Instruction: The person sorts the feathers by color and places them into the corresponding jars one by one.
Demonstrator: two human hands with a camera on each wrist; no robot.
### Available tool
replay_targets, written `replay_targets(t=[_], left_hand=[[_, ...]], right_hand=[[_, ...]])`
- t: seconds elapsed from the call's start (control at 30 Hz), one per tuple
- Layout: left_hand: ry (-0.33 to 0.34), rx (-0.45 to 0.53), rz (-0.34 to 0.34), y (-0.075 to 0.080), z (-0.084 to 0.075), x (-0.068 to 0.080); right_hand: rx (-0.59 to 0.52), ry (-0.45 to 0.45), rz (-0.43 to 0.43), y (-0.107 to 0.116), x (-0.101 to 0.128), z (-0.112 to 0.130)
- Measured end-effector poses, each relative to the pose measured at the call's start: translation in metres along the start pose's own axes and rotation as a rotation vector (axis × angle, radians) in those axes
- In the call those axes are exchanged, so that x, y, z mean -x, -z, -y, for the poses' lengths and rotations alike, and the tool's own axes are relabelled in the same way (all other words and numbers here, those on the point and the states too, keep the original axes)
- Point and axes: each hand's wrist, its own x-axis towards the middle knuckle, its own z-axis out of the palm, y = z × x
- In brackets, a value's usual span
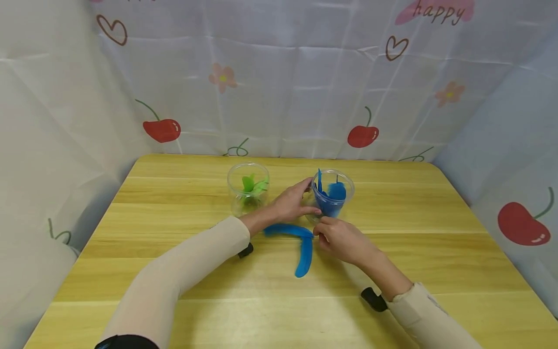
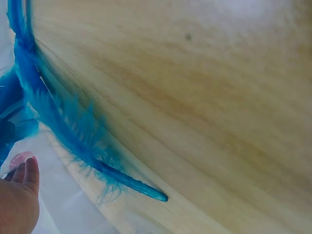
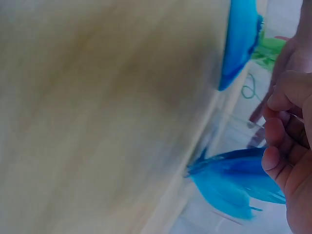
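On the table stands a clear plastic cup (image 1: 333, 202) with blue feathers (image 1: 335, 191) standing in it. My left hand (image 1: 291, 203) holds it from the left, thumb at the front and fingers along the far side. Just in front of the cup is my right hand (image 1: 342, 238), its fingers (image 3: 274, 130) curled; whether they pinch anything is hidden. Beside its fingertips, one blue feather (image 1: 285, 230) lies crosswise, and a second blue feather (image 1: 304, 259) points toward me. The crosswise feather's bare quill (image 2: 134, 184) shows in the left wrist view.
Left of my left hand stands another clear plastic cup (image 1: 237, 203), with green feathers (image 1: 249, 186) inside. The wooden table (image 1: 261, 310) reaches back to a printed white cloth (image 1: 279, 106), and more white cloth hangs at both sides.
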Motion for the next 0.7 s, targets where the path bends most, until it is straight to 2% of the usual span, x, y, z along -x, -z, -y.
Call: replay_targets(t=[0.3, 0.7], left_hand=[[-0.023, 0.005, -0.006, 0.000, 0.000, -0.001], [-0.022, 0.009, 0.002, 0.002, -0.001, 0.002]], right_hand=[[0.001, -0.019, 0.073, -0.014, -0.008, -0.006], [0.086, -0.010, 0.156, -0.021, -0.022, -0.002]])
